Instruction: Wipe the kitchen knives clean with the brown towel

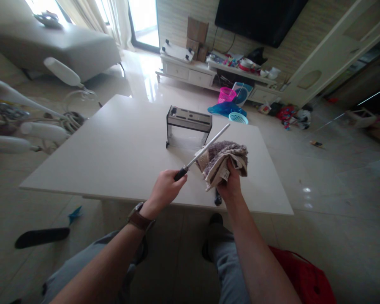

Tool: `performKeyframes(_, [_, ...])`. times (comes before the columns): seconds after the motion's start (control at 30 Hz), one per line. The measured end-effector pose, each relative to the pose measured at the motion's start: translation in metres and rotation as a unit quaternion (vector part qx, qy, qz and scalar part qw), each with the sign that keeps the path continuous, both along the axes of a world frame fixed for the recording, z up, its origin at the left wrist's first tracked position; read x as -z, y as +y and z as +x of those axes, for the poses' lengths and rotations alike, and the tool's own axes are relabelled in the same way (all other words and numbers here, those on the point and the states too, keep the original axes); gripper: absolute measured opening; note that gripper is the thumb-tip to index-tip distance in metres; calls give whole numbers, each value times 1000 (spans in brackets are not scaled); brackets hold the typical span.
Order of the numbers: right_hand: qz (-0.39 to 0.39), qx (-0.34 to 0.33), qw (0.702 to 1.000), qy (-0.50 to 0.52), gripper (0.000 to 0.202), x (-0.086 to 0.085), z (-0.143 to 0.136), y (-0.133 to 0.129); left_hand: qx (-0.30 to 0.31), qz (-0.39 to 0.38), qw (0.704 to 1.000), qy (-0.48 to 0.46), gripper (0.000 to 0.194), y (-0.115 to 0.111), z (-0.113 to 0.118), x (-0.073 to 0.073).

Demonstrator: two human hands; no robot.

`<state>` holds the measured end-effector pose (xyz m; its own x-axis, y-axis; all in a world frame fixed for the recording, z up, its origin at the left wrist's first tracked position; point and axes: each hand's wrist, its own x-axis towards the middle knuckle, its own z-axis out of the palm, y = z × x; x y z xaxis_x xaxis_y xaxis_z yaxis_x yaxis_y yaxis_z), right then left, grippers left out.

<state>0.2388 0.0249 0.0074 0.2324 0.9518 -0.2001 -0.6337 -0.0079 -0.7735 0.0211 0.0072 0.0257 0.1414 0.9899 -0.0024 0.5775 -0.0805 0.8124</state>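
In the head view my left hand point(166, 189) is closed round the black handle of a honing steel point(209, 143). Its pale rod slants up to the right, and the tip stands above the table. A bunched brown and beige cloth point(226, 158) is gripped in my right hand point(231, 181), just right of the rod. Part of the rod passes in front of the cloth; whether they touch I cannot tell. Beyond both hands a knife block point(190, 118) with a slotted top and clear lower part stands upright on the table. Below my right hand lies a black object point(218, 197), mostly hidden.
The white table point(91, 156) spans the middle. Past its far edge are a pink basket point(226, 95), a light blue basket point(238, 118) and a blue bag point(223, 109). A red bag point(307, 274) is on the floor at right; a long black object point(42, 237) lies at left.
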Motion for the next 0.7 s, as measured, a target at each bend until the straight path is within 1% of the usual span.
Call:
performKeyframes(0.13, [-38,-17,999,0,31,-1,-23,-4,11,-1,1000,6,38,-2,7,4])
performKeyframes(0.27, [-54,-42,998,-18,30,-1,-36,-8,35,2,999,35,30,-6,10,6])
performKeyframes(0.37, [-62,-55,996,-40,30,-1,-40,-9,45,-2,997,66,29,-8,10,5])
performKeyframes(0.53, [-69,-39,996,-34,33,-1,-43,-10,55,4,990,131,21,-12,11,-1])
performKeyframes(0.7, [-68,-43,995,-51,37,-3,-44,-11,64,-13,986,151,22,-13,11,-4])
